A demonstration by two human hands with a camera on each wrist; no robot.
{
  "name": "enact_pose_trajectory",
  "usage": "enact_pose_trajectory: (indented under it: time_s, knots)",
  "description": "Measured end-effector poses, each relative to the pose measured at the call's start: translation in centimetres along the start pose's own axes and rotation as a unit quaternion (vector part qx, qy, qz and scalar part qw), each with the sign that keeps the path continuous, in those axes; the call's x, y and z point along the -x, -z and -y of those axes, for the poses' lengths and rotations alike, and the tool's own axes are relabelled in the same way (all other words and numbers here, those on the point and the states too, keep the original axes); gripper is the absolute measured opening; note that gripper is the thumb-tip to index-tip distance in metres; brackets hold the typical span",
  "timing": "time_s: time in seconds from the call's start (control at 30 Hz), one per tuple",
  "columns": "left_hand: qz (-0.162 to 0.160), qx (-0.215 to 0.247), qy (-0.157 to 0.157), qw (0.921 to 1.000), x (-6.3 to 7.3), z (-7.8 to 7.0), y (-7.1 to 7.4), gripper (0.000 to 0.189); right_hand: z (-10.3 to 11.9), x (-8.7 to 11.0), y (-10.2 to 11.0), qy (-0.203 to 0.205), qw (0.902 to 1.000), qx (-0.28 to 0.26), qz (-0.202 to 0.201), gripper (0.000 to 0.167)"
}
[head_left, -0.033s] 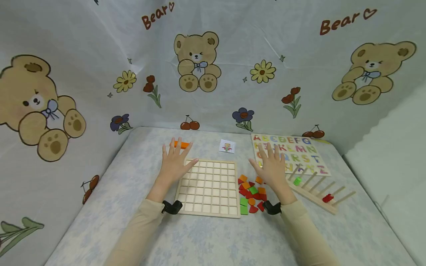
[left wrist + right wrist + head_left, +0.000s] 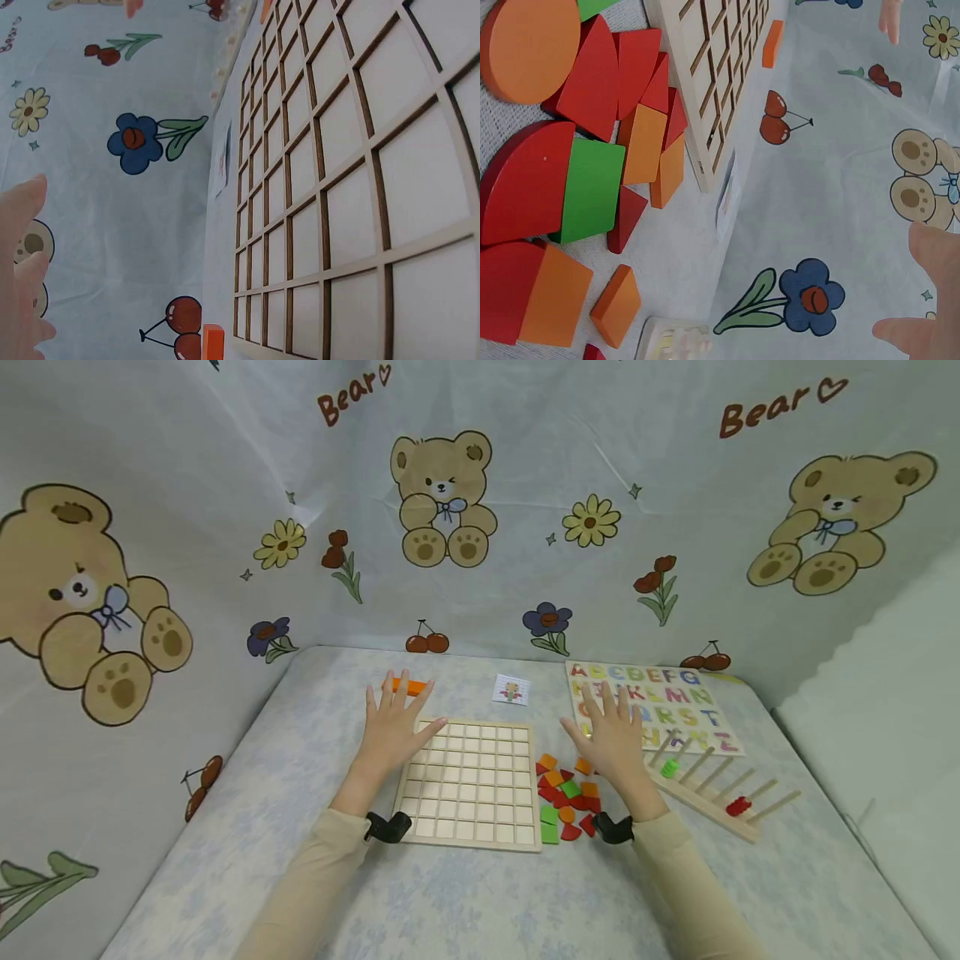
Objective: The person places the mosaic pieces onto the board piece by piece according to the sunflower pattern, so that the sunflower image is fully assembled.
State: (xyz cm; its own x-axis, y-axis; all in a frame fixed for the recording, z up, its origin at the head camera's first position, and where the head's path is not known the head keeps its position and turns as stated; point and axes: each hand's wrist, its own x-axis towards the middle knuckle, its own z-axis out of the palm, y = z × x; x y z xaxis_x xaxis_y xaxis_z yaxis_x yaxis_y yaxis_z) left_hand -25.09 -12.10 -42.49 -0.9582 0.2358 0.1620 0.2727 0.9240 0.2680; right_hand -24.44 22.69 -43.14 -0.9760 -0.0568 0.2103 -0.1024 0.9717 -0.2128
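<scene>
Above the left edge of a wooden grid board (image 2: 468, 774), my left hand (image 2: 392, 739) is held with its fingers spread, holding nothing. An orange block (image 2: 411, 688) lies beyond its fingertips and is partly covered by them. My right hand (image 2: 615, 745), also spread and empty, hovers to the right of the board, overlapping the near left part of an alphabet board (image 2: 701, 720) in the head view. Red, orange and green wooden pieces lie loosely beside the grid board, among them a green square (image 2: 592, 191) and a red quarter circle (image 2: 525, 180).
A small white card with a printed picture (image 2: 512, 690) lies behind the grid board. To the right stands a wooden peg rack (image 2: 705, 807) with green beads (image 2: 671, 768) and red beads (image 2: 738, 807). A bear-printed cloth (image 2: 495, 602) hangs behind the table.
</scene>
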Motion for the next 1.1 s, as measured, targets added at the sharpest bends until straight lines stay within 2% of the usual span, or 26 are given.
enact_pose_trajectory:
  time_s: [0.2,0.3,0.4,0.47,0.53,0.6,0.7,0.8,0.9,1.03,1.1]
  knots:
    - [-0.001,-0.001,-0.003,1.0000,-0.3,0.0,-0.4,0.075,-0.5,-0.3,-0.6,0.008,0.9999,-0.009,-0.002,0.077]
    - [-0.006,0.014,-0.003,0.9999,-0.4,0.2,-0.7,0.075,-0.8,-0.2,-1.0,0.017,0.9987,-0.047,-0.010,0.072]
    - [-0.012,0.082,0.003,0.9966,-0.2,0.5,-1.0,0.073,-1.3,0.1,-1.7,0.012,0.9912,-0.131,-0.007,0.064]
    - [-0.016,0.141,0.009,0.9899,0.3,1.0,-1.4,0.071,-1.9,0.5,-2.3,0.004,0.9784,-0.207,0.003,0.057]
    - [-0.013,0.200,0.016,0.9796,0.9,1.6,-1.8,0.069,-2.7,0.9,-2.9,0.001,0.9637,-0.267,0.010,0.052]
    - [0.001,0.236,0.022,0.9715,1.6,2.4,-2.2,0.068,-3.6,1.2,-3.5,0.003,0.9519,-0.306,0.015,0.048]
    - [0.049,0.276,0.024,0.9596,2.5,3.8,-3.0,0.070,-5.0,1.8,-4.1,0.010,0.9441,-0.329,0.020,0.048]
    - [0.101,0.298,0.000,0.9492,3.6,5.2,-3.7,0.080,-6.1,2.3,-4.7,0.015,0.9409,-0.336,0.037,0.051]
    - [0.139,0.315,-0.034,0.9382,4.9,6.1,-4.2,0.095,-6.8,2.6,-5.4,0.010,0.9390,-0.340,0.047,0.052]
    - [0.159,0.313,-0.072,0.9337,6.3,6.4,-5.1,0.113,-7.3,2.7,-6.3,-0.002,0.9427,-0.330,0.048,0.051]
    - [0.165,0.299,-0.088,0.9358,6.8,6.4,-5.5,0.120,-7.4,2.8,-6.7,-0.006,0.9441,-0.327,0.042,0.050]
